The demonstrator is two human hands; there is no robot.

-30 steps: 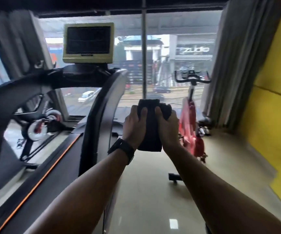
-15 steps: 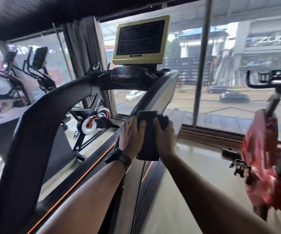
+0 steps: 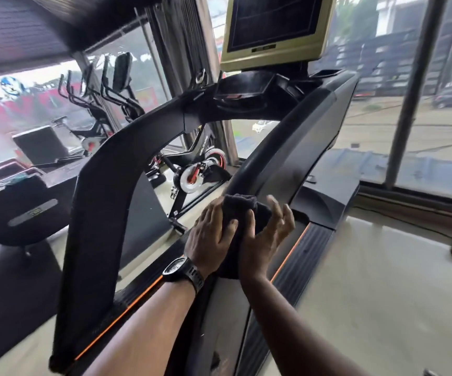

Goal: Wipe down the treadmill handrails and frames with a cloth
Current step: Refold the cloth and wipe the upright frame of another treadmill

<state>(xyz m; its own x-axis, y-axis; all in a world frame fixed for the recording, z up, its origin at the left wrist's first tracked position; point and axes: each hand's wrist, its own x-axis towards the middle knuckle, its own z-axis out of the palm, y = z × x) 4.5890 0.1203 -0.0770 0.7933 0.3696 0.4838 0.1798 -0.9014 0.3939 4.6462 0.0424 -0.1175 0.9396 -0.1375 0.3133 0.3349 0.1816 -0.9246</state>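
Observation:
A dark folded cloth (image 3: 239, 210) lies against the lower part of the treadmill's right upright (image 3: 295, 147). My left hand (image 3: 214, 237), with a black watch on its wrist, holds the cloth from the left, fingers over its top and thumb on its front. My right hand (image 3: 268, 234) cups the cloth's right side; its thumb touches the cloth and its fingers are spread and straight. The black left handrail and frame (image 3: 102, 185) arches up to the console with its gold-framed screen (image 3: 276, 28).
The treadmill's side rail with an orange stripe (image 3: 300, 256) runs below my hands. A spin bike (image 3: 200, 172) and an elliptical (image 3: 105, 104) stand beyond the left frame. A window post (image 3: 409, 104) and glass lie to the right, over pale floor.
My view has swung left and closer to the treadmill. Both hands have brought the cloth down onto the right upright, and my right hand's fingers have opened off the cloth.

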